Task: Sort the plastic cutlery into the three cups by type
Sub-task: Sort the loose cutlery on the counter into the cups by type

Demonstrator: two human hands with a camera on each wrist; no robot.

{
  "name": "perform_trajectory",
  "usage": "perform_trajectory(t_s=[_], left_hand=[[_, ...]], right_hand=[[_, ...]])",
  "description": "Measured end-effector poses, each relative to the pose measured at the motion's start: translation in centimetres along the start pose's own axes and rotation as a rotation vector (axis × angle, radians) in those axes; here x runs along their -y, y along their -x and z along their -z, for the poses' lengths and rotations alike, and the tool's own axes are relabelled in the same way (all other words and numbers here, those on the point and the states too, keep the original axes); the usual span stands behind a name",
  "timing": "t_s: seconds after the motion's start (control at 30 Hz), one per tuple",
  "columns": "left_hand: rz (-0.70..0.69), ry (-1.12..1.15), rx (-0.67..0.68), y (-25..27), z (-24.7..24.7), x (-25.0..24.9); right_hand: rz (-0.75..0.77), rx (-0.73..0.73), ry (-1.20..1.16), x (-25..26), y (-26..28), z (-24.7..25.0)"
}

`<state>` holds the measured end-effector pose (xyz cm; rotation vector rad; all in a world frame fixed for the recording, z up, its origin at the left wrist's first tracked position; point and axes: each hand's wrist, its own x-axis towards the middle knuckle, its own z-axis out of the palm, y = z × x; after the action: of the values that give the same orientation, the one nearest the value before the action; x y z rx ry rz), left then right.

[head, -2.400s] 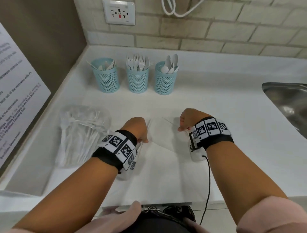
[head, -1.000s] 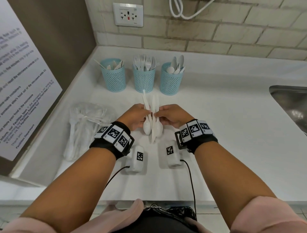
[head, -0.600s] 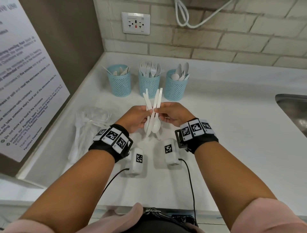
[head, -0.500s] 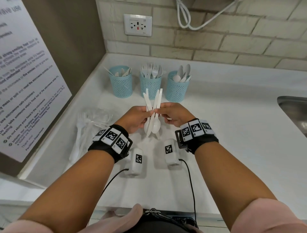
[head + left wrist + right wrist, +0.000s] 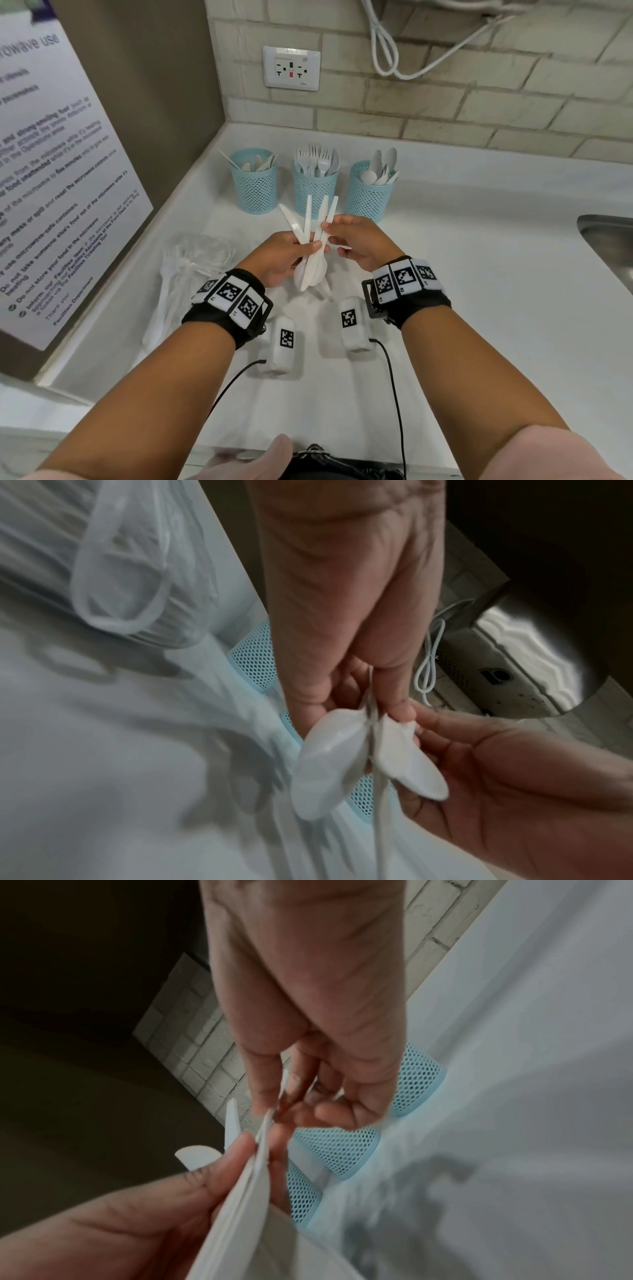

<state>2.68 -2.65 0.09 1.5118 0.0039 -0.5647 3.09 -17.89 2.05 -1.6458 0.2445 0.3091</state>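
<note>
- Head view: the bundle of white cutlery (image 5: pixel 310 253), which a moment ago sat low over the worktop (image 5: pixel 479 308), is now lifted and fanned out just in front of the three blue mesh cups (image 5: pixel 313 192). The left hand (image 5: pixel 279 257) grips its middle; the right hand (image 5: pixel 363 245) pinches one handle, seemingly picking a piece to pull free (sorting proper looks about to start).
- Left wrist view: left fingers (image 5: pixel 394 674) are clenched round the stems, with two spoon bowls (image 5: pixel 329 761) hanging below.
- Right wrist view: right fingers (image 5: pixel 267 1096) pinch a handle tip; the cups show beyond. A clear bag (image 5: pixel 191 260) of more cutlery waits at left.
</note>
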Motion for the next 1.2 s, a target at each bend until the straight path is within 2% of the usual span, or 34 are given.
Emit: perform_trajectory(t_s=[0.1, 0.2, 0.3, 0.43, 0.6, 0.8, 0.87, 0.93, 1.0, 1.07, 1.13, 1.2], left_hand=[[0.017, 0.016, 0.017, 0.0, 0.2, -0.2], [0.043, 0.031, 0.049, 0.1, 0.6, -0.2], [0.022, 0.091, 0.027, 0.0, 0.8, -0.1], [-0.040, 0.060, -0.068, -0.6, 1.3, -0.4], [-0.054, -0.084, -0.111, -0.9, 2.2, -0.7], [-0.007, -0.114, -0.082, -1.0, 2.8, -0.3], [-0.003, -0.112, -0.088, -1.1, 2.8, -0.2], [0.018, -0.046, -0.072, -1.1, 2.9, -0.3], [0.028, 0.066, -0.062, -0.8, 3.1, -0.5], [0.038, 0.131, -0.044, -0.7, 3.3, -0.8], [0.056, 0.111, 0.003, -0.6, 3.2, -1.0], [0.072, 0.057, 0.064, -0.5, 2.8, -1.2]], right_hand=[[0.098, -0.073, -0.129, 0.3, -0.3, 0.0], [0.115, -0.181, -0.320, 0.8, -0.7, 0.4], [0.107, -0.202, -0.312, 1.0, -0.9, 0.6], [0.122, -0.217, -0.072, 0.9, -0.9, 1.6], [0.116, -0.183, 0.296, 1.1, -0.7, 3.4], [0.151, 0.071, 0.834, 1.5, -0.2, 4.2], [0.114, 0.147, 0.900, 1.7, -0.3, 3.7], [0.076, 0.175, 0.911, 1.7, -0.6, 3.7], [0.059, 0.118, 0.871, 1.8, -0.7, 4.1], [0.062, 0.041, 0.676, 1.9, -0.7, 4.4], [0.117, -0.008, 0.459, 2.1, -0.6, 3.9], [0.258, -0.068, 0.409, 2.4, -0.7, 2.7]])
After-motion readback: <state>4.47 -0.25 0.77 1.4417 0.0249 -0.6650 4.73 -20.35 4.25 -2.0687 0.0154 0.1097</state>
